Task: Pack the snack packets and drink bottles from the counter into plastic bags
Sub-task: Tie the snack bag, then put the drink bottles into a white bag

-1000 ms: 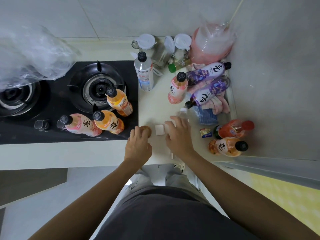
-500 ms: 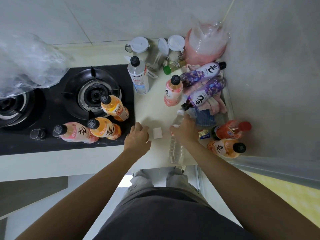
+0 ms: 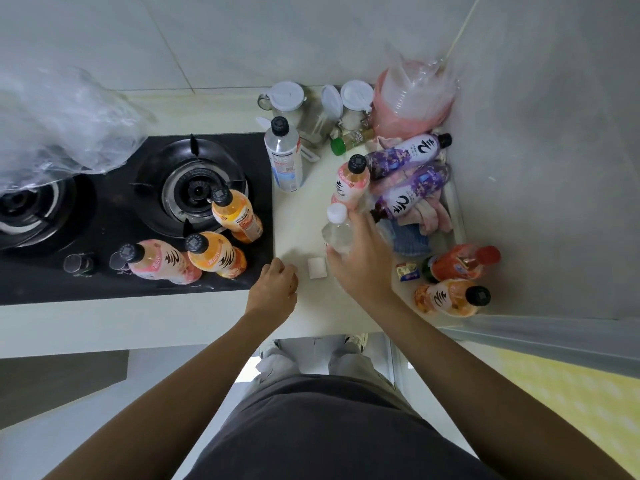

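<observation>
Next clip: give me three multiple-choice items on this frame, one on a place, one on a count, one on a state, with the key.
1. Where does the small white square lie?
A. on the stove
B. on the counter between the two hands
C. inside a bag

2. How many drink bottles stand on the black stove?
A. one
B. three
C. five

3. What is the right hand doing?
A. gripping the clear bottle
B. resting flat and empty
C. holding a purple bottle

Key: B, it sits on the pale counter between the left hand and the right; B, two orange and one pink stand there; A, fingers wrap the white-capped clear bottle.
</observation>
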